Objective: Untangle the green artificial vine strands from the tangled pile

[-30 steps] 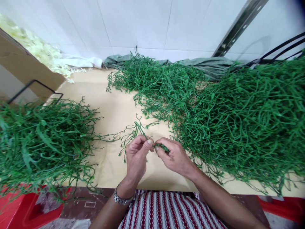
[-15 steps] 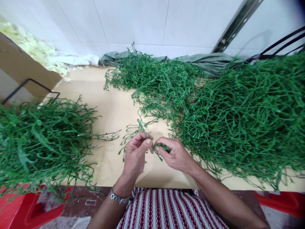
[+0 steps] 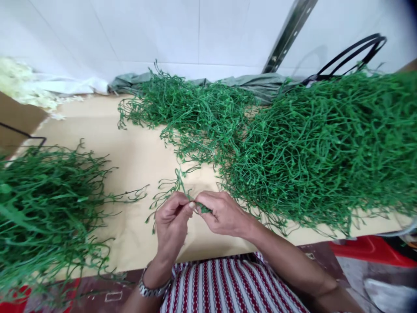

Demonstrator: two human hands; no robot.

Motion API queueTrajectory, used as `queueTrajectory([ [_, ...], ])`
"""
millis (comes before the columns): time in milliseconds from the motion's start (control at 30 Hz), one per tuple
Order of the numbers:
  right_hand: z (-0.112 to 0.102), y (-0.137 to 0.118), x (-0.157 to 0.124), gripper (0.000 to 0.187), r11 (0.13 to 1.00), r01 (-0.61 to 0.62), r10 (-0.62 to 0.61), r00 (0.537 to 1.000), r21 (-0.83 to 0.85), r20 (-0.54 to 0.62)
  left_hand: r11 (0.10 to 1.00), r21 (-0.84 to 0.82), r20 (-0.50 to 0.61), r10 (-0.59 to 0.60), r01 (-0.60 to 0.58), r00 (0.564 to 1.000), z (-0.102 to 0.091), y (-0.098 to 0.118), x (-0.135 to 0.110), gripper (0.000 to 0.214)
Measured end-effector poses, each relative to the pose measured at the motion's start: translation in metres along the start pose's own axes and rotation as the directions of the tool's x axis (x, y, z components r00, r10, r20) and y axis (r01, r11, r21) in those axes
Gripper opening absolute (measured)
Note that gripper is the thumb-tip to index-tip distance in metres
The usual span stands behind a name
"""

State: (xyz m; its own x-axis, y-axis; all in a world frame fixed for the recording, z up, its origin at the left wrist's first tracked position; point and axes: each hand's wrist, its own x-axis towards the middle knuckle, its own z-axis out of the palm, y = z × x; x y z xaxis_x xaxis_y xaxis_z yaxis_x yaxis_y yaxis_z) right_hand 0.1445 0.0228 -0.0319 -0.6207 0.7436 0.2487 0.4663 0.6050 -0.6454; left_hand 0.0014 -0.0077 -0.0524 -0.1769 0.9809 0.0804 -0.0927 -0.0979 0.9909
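My left hand (image 3: 174,217) pinches a thin green artificial stem (image 3: 180,179) between thumb and forefinger, its top sticking up past the fingers. Fingertip to fingertip with it, my right hand (image 3: 221,212) is closed round a short green plastic piece (image 3: 204,208), mostly covered by the fingers. Where the two pieces meet is hidden between the thumbs. A few loose green sprigs (image 3: 162,193) lie on the tabletop just beyond and left of my left hand.
A big heap of green stems (image 3: 325,152) covers the right side, joined by a smaller pile (image 3: 198,108) at the back. Leafy green stems (image 3: 48,204) fill the left. Behind are a cardboard box (image 3: 19,117), pale blossoms (image 3: 19,82) and black loops (image 3: 355,52). The table (image 3: 107,117) is beige.
My view has turned to the right, so everything sits further left. My hands have come together at the fingertips, and my right fingers have closed further over the green piece.
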Motion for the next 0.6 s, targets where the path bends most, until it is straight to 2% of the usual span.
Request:
queueTrajectory([
  [67,-0.003,0.0,0.0,0.013,0.999,0.028,-0.027,0.999,-0.022,0.041,0.997,0.071,0.015,0.012,-0.013,1.0,-0.001,0.003,-0.002,0.018],
  [133,-0.007,0.0,0.001,0.015,0.999,0.044,-0.045,0.995,0.018,0.085,0.998,0.058,0.052,-0.015,0.012,0.999,-0.003,0.005,-0.002,0.021],
  [200,-0.009,-0.002,0.002,0.017,0.99,0.022,-0.04,0.991,0.143,0.126,0.996,-0.041,0.081,-0.069,0.073,0.994,-0.003,0.007,-0.001,0.021],
  [267,-0.01,-0.004,0.002,0.019,0.945,-0.033,-0.018,0.988,0.324,0.153,0.974,-0.173,0.1,-0.128,0.144,0.987,-0.004,0.009,0.001,0.019],
  [333,-0.008,-0.005,0.001,0.019,0.864,-0.132,0.063,0.986,0.486,0.156,0.939,-0.277,0.108,-0.181,0.204,0.978,-0.004,0.01,0.004,0.018],
  [400,-0.005,-0.003,0.0,0.019,0.777,-0.248,0.216,0.968,0.578,0.125,0.915,-0.33,0.107,-0.208,0.232,0.972,-0.004,0.012,0.005,0.018],
  [467,-0.002,-0.001,0.0,0.02,0.701,-0.356,0.358,0.925,0.618,0.128,0.92,-0.333,0.089,-0.19,0.209,0.978,-0.005,0.012,0.006,0.017],
  [500,0.0,0.0,0.0,0.021,0.671,-0.394,0.389,0.908,0.628,0.155,0.932,-0.315,0.08,-0.161,0.178,0.984,-0.006,0.011,0.006,0.018],
  [600,0.008,-0.002,0.001,0.024,0.597,-0.448,0.361,0.891,0.665,0.276,0.978,-0.206,0.064,-0.028,0.041,0.998,-0.008,0.008,0.006,0.016],
])
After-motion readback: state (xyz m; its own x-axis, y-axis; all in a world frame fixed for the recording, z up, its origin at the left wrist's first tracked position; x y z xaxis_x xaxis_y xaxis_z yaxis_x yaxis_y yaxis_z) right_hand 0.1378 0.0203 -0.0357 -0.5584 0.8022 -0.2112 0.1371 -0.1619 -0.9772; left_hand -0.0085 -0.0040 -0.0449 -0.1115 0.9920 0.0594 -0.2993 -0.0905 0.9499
